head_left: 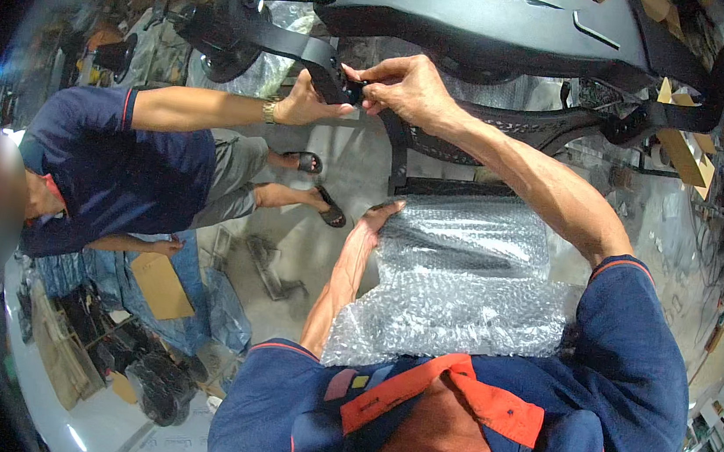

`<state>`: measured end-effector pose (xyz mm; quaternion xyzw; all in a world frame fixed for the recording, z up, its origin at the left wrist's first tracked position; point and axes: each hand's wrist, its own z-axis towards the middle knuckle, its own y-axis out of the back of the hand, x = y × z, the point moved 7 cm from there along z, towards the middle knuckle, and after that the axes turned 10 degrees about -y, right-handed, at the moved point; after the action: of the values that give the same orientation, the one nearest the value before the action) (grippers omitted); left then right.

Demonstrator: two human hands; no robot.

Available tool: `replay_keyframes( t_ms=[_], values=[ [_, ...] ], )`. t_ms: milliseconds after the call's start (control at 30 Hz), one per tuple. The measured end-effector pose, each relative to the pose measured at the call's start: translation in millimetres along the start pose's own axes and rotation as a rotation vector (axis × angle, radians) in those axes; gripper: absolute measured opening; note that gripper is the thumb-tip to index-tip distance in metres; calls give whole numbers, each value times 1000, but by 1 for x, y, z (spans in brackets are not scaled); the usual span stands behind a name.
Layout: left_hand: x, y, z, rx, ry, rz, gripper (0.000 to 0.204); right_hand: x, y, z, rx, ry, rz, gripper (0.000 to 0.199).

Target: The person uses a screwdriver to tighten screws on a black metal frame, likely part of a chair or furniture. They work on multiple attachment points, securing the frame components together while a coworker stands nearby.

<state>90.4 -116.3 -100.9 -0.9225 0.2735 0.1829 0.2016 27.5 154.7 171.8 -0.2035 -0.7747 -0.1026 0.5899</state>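
My right hand reaches up with thumb and fingers pinched at the end of a curved black bracket. Whatever small part lies between the fingertips is too small and dark to make out. The bracket belongs to a large black frame that looks like a vehicle bumper. Lower down, my left hand grips the side edge of a bubble-wrapped package, which lies against my front; most of its fingers are hidden. A co-worker's hand is at the same bracket, close to my right fingertips.
At the left stands a co-worker in a dark blue shirt, one arm stretched toward the bracket. Cardboard and wrapped dark parts lie at lower left. A metal piece is on the concrete floor. Cardboard boxes and clutter line the right.
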Motion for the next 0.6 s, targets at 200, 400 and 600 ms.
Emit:
replay_keyframes(
  t_ms=[200,400,600],
  values=[
    [-1,1,2,97,-28,84,57,5,-13,-3,-123,183,-89,24],
    [-5,-4,-3,76,-14,91,50,1,-24,-12,-319,335,-154,19],
    [-9,-6,-8,32,-14,124,47,0,-25,-9,-311,364,-82,20]
  ],
)
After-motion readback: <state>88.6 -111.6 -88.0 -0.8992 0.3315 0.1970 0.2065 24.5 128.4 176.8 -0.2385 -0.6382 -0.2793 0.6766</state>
